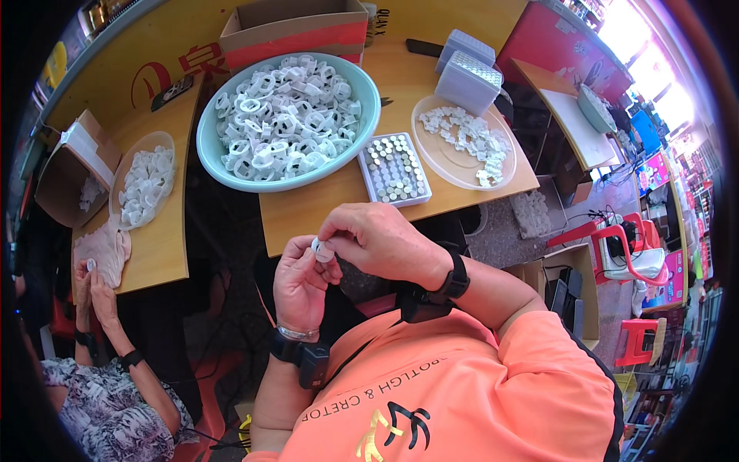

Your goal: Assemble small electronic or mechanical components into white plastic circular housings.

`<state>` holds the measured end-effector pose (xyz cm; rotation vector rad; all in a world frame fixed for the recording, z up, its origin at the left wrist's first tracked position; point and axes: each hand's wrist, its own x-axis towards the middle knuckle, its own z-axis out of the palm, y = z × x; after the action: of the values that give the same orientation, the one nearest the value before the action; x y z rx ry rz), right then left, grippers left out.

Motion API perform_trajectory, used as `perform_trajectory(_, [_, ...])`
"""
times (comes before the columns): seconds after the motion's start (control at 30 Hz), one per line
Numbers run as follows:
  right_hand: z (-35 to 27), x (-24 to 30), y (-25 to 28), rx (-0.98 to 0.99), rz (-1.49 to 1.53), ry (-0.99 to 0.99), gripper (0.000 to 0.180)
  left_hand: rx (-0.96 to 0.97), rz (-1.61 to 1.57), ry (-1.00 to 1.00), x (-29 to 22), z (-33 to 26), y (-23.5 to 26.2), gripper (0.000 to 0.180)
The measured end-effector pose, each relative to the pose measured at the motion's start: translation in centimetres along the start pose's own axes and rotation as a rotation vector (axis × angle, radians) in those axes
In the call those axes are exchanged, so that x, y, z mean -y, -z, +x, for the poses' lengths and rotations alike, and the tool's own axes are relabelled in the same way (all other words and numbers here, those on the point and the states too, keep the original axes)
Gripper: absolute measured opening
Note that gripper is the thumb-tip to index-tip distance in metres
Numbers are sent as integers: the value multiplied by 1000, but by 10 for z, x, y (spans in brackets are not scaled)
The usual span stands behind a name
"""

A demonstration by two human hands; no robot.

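Observation:
Both hands meet in front of my chest, just off the table's near edge. My left hand (299, 291) pinches a small white plastic ring-shaped piece (322, 251) between thumb and fingers. Thumb and forefinger of my right hand (382, 245) press on the same piece from the other side. Past my hands stands a light-blue basin (206, 158) heaped with white plastic ring pieces (289, 115). Close beyond my right hand sits a white tray (416, 202) of small round silvery discs (400, 187).
Right of the tray, a clear round lid (440, 168) bears small white parts (469, 138). White boxes (466, 85) and a red-banded carton (296, 35) stand behind. At left, a co-worker's hands (98, 291) hold a white piece by another table (165, 246). An open carton (579, 289) is at right.

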<state>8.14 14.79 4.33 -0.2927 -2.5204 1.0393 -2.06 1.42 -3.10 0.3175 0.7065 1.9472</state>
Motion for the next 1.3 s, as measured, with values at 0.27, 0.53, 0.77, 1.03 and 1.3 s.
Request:
perform_trajectory(0.27, [1, -4, 3, -48, 21, 16, 10, 24, 90, 2, -3, 1, 7, 21])
perform_trajectory(0.53, [0, -4, -1, -5, 105, -66, 11, 71, 1, 25, -3, 1, 9, 22])
perform_trajectory(0.77, [-3, -6, -3, -2, 21, -4, 9, 18, -13, 26, -1, 1, 3, 22])
perform_trajectory(1.03, [-2, -5, -3, -33, 27, -13, 11, 31, -27, 63, 0, 2, 8, 23])
perform_trajectory(1.3, [-4, -3, -7, -54, 11, -3, 11, 33, -33, 57, 1, 2, 9, 21])
